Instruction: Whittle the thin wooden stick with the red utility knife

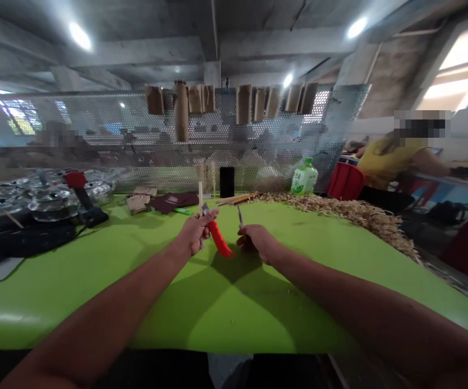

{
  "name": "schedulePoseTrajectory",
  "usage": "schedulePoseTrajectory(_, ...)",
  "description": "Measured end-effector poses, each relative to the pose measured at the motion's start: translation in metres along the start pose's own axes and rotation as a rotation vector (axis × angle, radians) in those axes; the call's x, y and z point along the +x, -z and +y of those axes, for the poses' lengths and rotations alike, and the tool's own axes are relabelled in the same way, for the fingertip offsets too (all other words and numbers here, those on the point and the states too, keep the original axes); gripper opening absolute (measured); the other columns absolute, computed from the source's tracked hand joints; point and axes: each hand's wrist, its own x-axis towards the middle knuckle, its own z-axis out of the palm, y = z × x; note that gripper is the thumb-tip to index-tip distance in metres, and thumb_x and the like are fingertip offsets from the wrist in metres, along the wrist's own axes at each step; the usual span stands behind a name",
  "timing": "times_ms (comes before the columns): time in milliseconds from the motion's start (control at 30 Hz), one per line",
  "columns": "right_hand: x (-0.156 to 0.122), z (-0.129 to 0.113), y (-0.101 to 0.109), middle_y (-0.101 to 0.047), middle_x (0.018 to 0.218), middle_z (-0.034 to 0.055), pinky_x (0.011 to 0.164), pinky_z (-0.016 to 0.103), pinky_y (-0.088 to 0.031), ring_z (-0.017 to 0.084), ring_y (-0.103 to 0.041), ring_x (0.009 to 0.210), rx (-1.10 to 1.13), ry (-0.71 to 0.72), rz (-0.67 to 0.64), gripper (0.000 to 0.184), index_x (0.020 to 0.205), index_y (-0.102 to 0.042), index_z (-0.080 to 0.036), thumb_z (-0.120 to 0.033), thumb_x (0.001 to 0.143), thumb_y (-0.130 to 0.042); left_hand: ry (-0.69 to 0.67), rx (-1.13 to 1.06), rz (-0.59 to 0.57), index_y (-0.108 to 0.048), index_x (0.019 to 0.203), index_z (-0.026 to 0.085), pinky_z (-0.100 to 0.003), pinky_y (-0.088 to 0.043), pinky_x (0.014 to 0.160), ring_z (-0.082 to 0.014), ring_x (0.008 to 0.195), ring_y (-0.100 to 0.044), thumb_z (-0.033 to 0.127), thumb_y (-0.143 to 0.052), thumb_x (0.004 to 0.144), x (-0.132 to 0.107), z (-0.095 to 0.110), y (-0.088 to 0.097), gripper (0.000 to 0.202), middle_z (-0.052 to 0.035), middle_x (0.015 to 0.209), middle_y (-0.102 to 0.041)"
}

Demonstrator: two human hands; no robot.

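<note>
Grasped in your left hand (194,231) are a pale wooden stick (200,191) and a curved red-orange piece (219,240), while your right hand (257,239) grips a thin grey tool (240,215).

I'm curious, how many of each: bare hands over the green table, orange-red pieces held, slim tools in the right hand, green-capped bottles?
Left hand and right hand: 2
Orange-red piece: 1
Slim tool: 1
Green-capped bottle: 1
Total: 5

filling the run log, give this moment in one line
left hand: gripping pale wooden stick, curved bright-red object | right hand: holding slim grey pointed tool | hands: apart, above green tabletop | right: curled pale wood shavings
</note>
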Motion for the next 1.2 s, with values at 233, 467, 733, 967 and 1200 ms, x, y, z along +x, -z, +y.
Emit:
schedulePoseTrajectory(233,0.028,-0.037,0.081,-0.068,0.083,0.0102,0.062,0.027,-0.043,0.018,-0.06,0.071,-0.357,0.022,0.341,0.024,0.095,-0.063,-0.015,-0.033,0.08,-0.059,-0.006,0.005,-0.004,-0.068,0.075,0.012,-0.016,-0.022,0.035,-0.0011,0.036,-0.033,0.042,-0.08,0.063,-0.005,0.012,0.007,0.034,0.0032,0.052,-0.054)
schedulePoseTrajectory(467,-0.013,-0.045,0.053,-0.065,0.114,0.011,0.082,0.032,-0.046,0.022,-0.061,0.099,-0.436,0.126,0.097,0.049,0.118,-0.061,-0.018,-0.047,0.079,-0.062,0.012,0.06,-0.023,-0.066,0.076,0.011,-0.016,-0.021,0.034,-0.0026,0.033,-0.032,0.046,-0.075,0.067,-0.005,-0.001,-0.003,0.037,0.0067,0.041,-0.044)
schedulePoseTrajectory(733,-0.046,-0.028,-0.034,-0.066,0.086,0.0056,0.07,0.03,-0.05,0.014,-0.062,0.071,-0.102,0.114,-0.266,0.036,0.106,-0.056,-0.015,-0.02,0.072,-0.069,-0.066,0.111,0.017,-0.059,0.077,0.014,-0.017,-0.019,0.034,-0.004,0.032,-0.031,0.052,-0.074,0.065,-0.013,-0.011,-0.031,0.044,0.0089,0.038,-0.04)
schedulePoseTrajectory(967,-0.048,-0.024,-0.01,-0.046,0.059,-0.0063,0.039,0.021,-0.037,0.007,-0.043,0.042,-0.08,0.231,0.027,0.027,0.082,-0.047,-0.02,-0.044,0.082,-0.058,-0.031,0.113,-0.058,-0.054,0.088,0.016,-0.017,-0.023,0.034,-0.0021,0.036,-0.033,0.055,-0.063,0.076,-0.027,-0.013,-0.026,0.041,0.0042,0.064,-0.053)
schedulePoseTrajectory(1200,-0.06,-0.034,0.001,-0.042,0.064,-0.0069,0.04,0.022,-0.038,0.008,-0.041,0.046,-0.272,0.486,0.074,0.034,0.1,-0.049,-0.022,-0.051,0.084,-0.055,0.032,-0.004,-0.281,-0.052,0.104,0.022,-0.016,-0.026,0.034,-0.0041,0.04,-0.039,0.044,-0.053,0.086,-0.048,0.002,-0.023,0.029,0.0035,0.072,-0.054)
